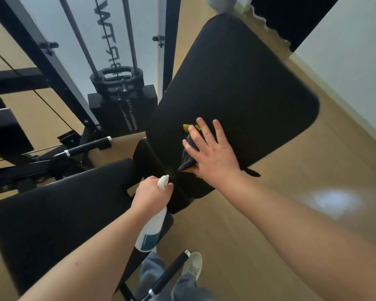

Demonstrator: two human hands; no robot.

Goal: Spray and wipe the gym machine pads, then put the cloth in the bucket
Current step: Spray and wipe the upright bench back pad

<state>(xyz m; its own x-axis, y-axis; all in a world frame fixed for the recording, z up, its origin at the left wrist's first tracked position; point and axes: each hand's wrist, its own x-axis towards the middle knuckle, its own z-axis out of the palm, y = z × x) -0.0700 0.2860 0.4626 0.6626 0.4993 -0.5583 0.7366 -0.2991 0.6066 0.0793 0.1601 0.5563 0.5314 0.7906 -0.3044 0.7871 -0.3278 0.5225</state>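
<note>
Right hand [213, 155] flat, fingers spread, pressing the cloth [188, 148] onto the near end of the back pad [248, 83]. Left hand [150, 192] grips the spray bottle [150, 231] just beside it. The pad's long axis runs away ahead of the fingers, so probably wipe that way. Bucket not in view.

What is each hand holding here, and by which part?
The left hand grips the spray bottle at its neck, under the white trigger head. The right hand grips nothing: spread fingers press the cloth flat on the pad.

Black weight stack [104, 109] on two steel guide rods [129, 33], wooden floor [269, 213], white wall [345, 61], pale sneaker [192, 266]
</note>
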